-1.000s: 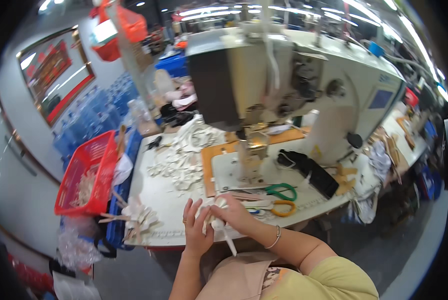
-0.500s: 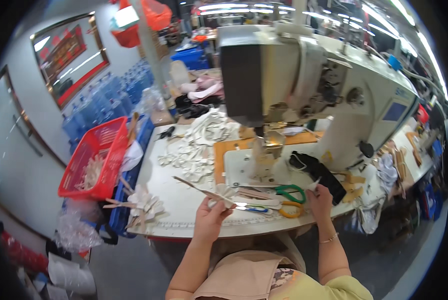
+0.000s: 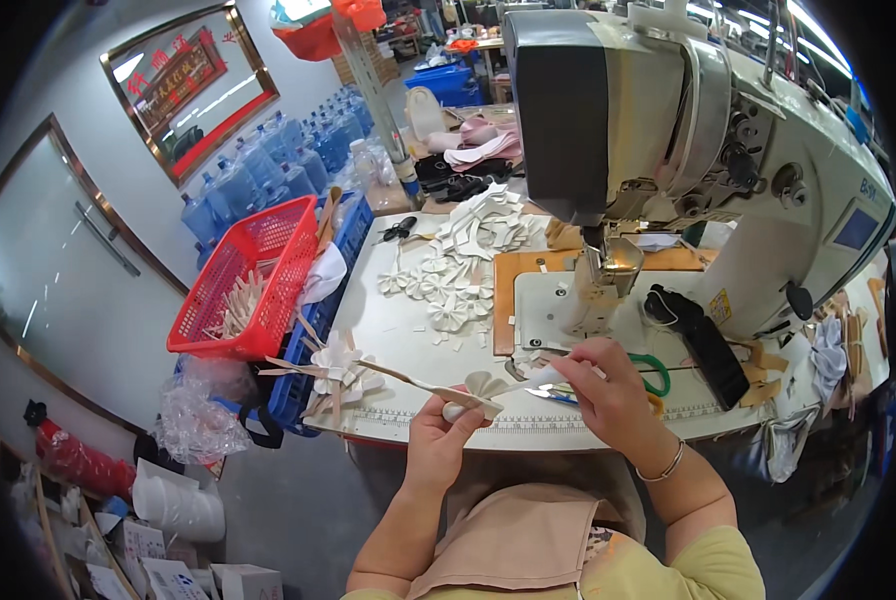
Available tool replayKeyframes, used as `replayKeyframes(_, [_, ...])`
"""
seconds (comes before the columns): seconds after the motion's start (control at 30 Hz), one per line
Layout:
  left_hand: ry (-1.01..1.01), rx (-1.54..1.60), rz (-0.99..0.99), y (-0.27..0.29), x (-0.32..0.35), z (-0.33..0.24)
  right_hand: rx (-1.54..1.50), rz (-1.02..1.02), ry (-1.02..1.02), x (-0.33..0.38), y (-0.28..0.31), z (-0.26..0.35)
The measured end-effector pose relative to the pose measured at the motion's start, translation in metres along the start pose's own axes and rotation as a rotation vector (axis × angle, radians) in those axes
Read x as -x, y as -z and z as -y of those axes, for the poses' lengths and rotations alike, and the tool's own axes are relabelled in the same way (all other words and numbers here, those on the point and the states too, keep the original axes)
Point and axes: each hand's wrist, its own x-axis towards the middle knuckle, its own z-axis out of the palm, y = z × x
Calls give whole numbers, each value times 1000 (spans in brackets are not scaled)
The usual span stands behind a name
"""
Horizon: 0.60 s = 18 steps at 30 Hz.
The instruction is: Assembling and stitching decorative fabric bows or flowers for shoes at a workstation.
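My left hand (image 3: 440, 438) pinches a cream petal-shaped flower piece (image 3: 484, 385) along with a long thin tan strip (image 3: 393, 373). The strip juts out to the left, over the table's front part. My right hand (image 3: 613, 395) is closed on a narrow white strip (image 3: 541, 378), whose other end reaches the flower piece; whether the two are joined, I cannot tell. Green-handled scissors (image 3: 658, 372) lie partly hidden behind my right hand. A pile of white flower pieces (image 3: 453, 280) covers the table beyond my left hand.
A large sewing machine (image 3: 658, 110) stands at the right, a black pouch-like item (image 3: 703, 350) beside its base. A red basket (image 3: 293, 275) with pale strips sits on a blue crate (image 3: 353, 235) at the left. More strips and flowers (image 3: 343, 370) lie at the table's left corner.
My right hand has come left from beside the black item to the flower piece in my left hand, bringing the white strip with it. The view has turned somewhat to the left.
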Motion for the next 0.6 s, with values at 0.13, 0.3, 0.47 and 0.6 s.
replayKeyframes(0.13, [7,-38,15,0,-1,2,65,26,25,-2,0,1])
replayKeyframes(0.3, [5,-38,16,-1,-1,1,146,61,101,-3,4,-5])
replayKeyframes(0.47, [15,-144,26,-5,-1,2,250,126,176,-10,11,-8])
replayKeyframes(0.6, [28,-174,22,-2,-2,4,293,158,281,-22,14,-10])
